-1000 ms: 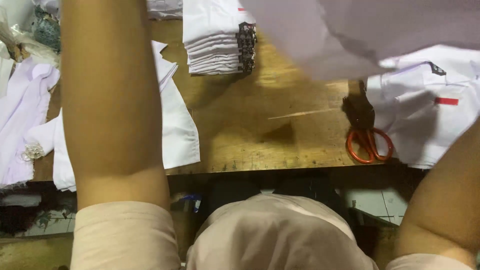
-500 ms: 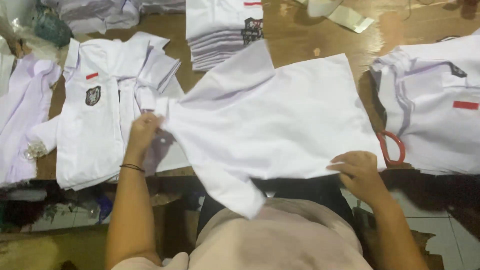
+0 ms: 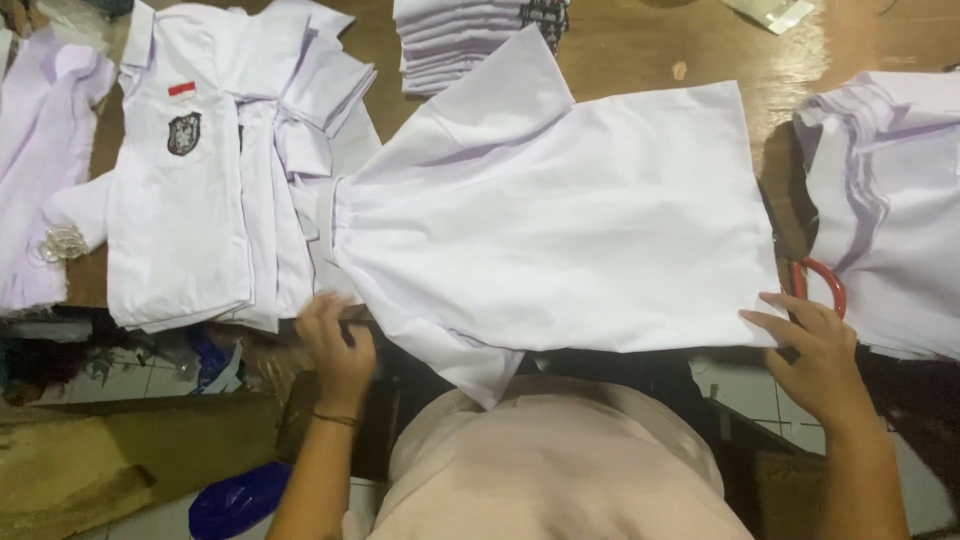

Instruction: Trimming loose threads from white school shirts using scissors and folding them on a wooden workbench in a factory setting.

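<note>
While spread flat, white shirt [image 3: 560, 240] looks plain.

Person wears a pale pink garment [image 3: 555, 470] over the torso. Forearms bare. Thin dark bracelet [image 3: 333, 419] on left wrist. Both hands bare, without gloves.

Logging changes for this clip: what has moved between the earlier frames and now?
The white shirt, held up in the air a second ago, now lies spread flat on the wooden table. The left hand has slid from the shirt's collar end down to its near edge; the right hand rests at the hem corner, fingers open. The folded stack, the shirt pile with a badge and the orange-handled scissors stayed put.
</note>
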